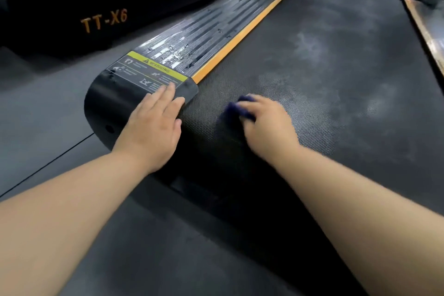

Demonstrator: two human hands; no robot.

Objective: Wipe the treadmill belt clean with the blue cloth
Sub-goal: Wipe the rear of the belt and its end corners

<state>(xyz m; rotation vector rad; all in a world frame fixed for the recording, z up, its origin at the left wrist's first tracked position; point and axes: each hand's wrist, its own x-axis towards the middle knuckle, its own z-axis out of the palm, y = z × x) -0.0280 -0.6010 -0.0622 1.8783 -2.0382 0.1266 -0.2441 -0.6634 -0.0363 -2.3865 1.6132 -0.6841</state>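
The dark grey floor (144,247) fills the lower and left parts of the view, with a thin seam running across it at the left. The treadmill belt (324,60) stretches away to the upper right, black and finely textured, with pale, dusty smears across its middle and right. A second treadmill (103,21) lies beyond it at the upper left, black, marked "TT-X6" in yellow-orange letters.

Along the belt's left edge runs a ribbed black side rail (211,24), shiny and scuffed near its close end, with an orange strip (252,24) between it and the belt. A matching orange edge shows at the far right. The rail ends in a rounded black end cap (105,103), which carries a warning label (149,72) with a yellow band and small pictograms.

The left hand (153,127) lies flat and open on the end cap, fingers straight and together, the fingertips reaching the label and the thumb at the belt's edge. The right hand (266,122) is on the belt just beside it, blurred, with its fingers curled over the blue cloth (240,106) and holding it down against the belt. The cloth is bunched under the fingers near the belt's close left corner, only a dark blue fold showing past the fingertips.
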